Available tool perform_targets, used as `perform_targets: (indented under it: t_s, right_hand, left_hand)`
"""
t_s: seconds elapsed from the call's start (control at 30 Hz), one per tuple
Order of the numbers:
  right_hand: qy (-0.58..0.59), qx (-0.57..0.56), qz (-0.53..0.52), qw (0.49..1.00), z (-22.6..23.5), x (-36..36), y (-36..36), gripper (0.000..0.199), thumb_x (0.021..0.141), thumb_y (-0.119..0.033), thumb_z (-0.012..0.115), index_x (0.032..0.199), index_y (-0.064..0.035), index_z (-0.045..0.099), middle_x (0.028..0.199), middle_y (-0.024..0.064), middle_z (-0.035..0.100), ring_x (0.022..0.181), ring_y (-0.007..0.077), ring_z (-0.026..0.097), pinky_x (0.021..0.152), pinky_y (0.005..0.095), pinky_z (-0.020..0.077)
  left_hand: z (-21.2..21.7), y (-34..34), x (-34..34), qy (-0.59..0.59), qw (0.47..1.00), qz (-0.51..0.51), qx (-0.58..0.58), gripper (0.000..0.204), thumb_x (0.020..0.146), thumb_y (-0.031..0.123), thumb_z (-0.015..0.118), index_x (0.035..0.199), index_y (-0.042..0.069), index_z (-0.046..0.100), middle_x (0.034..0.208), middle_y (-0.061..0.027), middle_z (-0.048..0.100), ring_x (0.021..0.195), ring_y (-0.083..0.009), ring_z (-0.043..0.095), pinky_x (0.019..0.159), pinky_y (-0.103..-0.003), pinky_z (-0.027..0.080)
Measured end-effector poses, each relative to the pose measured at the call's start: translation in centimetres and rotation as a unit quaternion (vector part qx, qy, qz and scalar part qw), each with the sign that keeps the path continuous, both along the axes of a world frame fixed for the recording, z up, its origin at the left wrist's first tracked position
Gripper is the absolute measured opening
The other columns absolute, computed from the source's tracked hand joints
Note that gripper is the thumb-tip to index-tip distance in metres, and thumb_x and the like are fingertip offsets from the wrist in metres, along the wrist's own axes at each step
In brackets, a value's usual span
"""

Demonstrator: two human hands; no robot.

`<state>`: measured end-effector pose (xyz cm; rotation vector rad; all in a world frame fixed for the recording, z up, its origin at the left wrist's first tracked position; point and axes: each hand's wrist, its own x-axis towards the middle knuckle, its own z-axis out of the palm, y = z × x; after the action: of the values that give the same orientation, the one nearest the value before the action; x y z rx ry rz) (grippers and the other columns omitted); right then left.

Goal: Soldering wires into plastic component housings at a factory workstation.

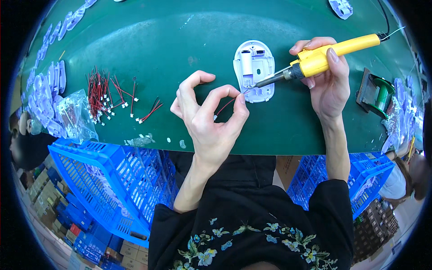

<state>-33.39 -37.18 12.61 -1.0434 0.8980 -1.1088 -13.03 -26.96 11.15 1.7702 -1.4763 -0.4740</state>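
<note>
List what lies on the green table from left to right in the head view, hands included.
Pale lilac plastic shells → clear plastic bag → pile of red-and-black wire leads → left hand pinching a red wire → white oval plastic housing → right hand gripping the yellow soldering iron → green solder spool.

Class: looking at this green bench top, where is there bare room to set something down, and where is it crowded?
Bare green mat lies above the loose red wire leads and left of the white plastic shell. Crowded: the shell area, where the left hand and right hand with the yellow soldering iron meet.
</note>
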Motion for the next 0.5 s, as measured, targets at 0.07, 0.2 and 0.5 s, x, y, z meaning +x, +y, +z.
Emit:
perform_targets:
  t_s: [0.07,0.2,0.5]
  right_hand:
    - [0.004,0.000,-0.002,1.000,-0.04,0.11,0.06,0.029,0.098,-0.030,0.050,0.106,-0.0028,0.058,0.099,0.0200,0.068,0.055,0.0074,0.046,0.053,0.0195,0.0425]
    - [0.006,0.004,0.000,1.000,-0.16,0.02,0.09,0.030,0.098,-0.030,0.050,0.107,-0.0028,0.058,0.099,0.0200,0.068,0.056,0.0072,0.047,0.053,0.0192,0.0429]
    - [0.021,-0.014,-0.007,1.000,-0.07,0.11,0.06,0.031,0.098,-0.031,0.051,0.106,-0.0024,0.059,0.097,0.0196,0.069,0.055,0.0073,0.048,0.052,0.0192,0.0424]
  left_hand:
    - [-0.11,0.05,0.01,0.000,1.000,0.001,-0.003,0.017,0.067,0.015,0.082,0.081,0.014,0.072,0.117,-0.0062,0.052,0.112,-0.0226,0.050,0.094,-0.039,0.025]
    - [0.16,0.17,0.19,-0.013,1.000,-0.013,-0.010,0.015,0.072,0.016,0.082,0.083,0.011,0.072,0.116,-0.0051,0.054,0.107,-0.0212,0.053,0.092,-0.036,0.031]
    - [0.17,-0.01,0.04,-0.023,1.000,-0.001,-0.002,0.014,0.074,0.016,0.082,0.083,0.011,0.073,0.115,-0.0050,0.055,0.105,-0.0211,0.055,0.091,-0.036,0.032]
